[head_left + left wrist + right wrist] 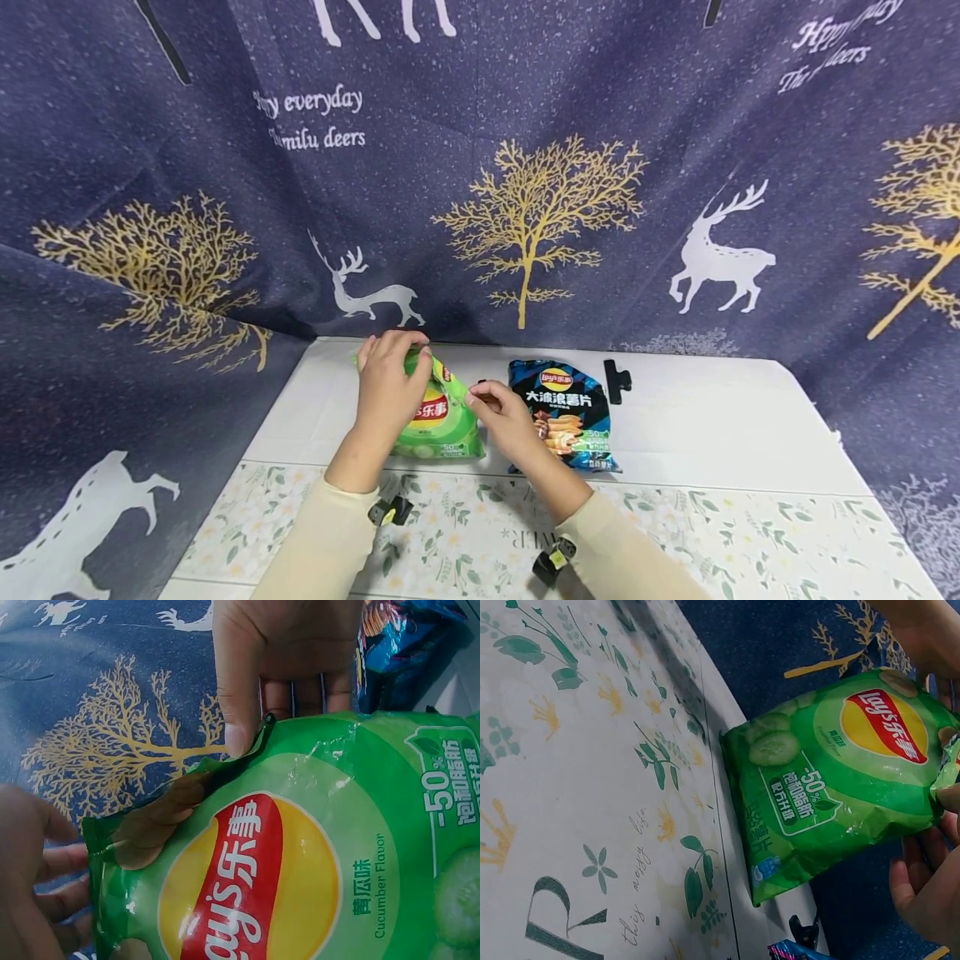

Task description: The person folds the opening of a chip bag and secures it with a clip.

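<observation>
A green Lay's cucumber chip bag leans up at the left of the white tabletop, its top edge bent so that a silvery strip shows. My right hand pinches that top edge, with the thumb on the front and the other fingers behind. Over the bag's upper left corner is my left hand. Its fingers stretch loosely to the edge and pass behind it, while the thumb stands apart from the bag. Right of the right hand lies a black and blue Lay's bag.
A black clip lies right of the blue bag. Another dark clip shows between the bags in the right wrist view. The table front has a flowered cover; a dark blue curtain with deer and trees hangs behind.
</observation>
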Available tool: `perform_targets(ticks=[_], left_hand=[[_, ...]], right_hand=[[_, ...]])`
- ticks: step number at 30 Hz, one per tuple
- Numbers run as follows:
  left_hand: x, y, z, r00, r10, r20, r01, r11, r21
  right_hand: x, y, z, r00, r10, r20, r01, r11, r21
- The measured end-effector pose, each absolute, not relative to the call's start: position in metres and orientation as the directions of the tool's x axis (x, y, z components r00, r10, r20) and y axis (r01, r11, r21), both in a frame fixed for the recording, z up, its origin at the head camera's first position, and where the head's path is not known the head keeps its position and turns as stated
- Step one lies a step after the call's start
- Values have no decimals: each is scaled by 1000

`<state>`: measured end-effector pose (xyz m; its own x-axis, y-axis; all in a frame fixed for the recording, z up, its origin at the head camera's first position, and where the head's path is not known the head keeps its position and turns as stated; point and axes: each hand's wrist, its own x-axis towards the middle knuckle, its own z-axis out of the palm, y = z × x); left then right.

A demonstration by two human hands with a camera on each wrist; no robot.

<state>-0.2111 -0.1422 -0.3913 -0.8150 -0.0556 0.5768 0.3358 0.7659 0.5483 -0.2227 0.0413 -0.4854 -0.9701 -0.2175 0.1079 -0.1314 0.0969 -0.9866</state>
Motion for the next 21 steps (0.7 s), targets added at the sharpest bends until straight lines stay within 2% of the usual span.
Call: perform_targets(ticks=[9, 21], left_hand=[[-209, -146, -390, -859, -41, 510, 247, 840, 484], [-210, -147, -394, -823, -21, 567, 313, 816, 485]], right_hand=[[-224, 44, -486, -965, -232, 126, -157, 121, -980], [-226, 45, -486, -969, -225, 104, -147, 181, -973]])
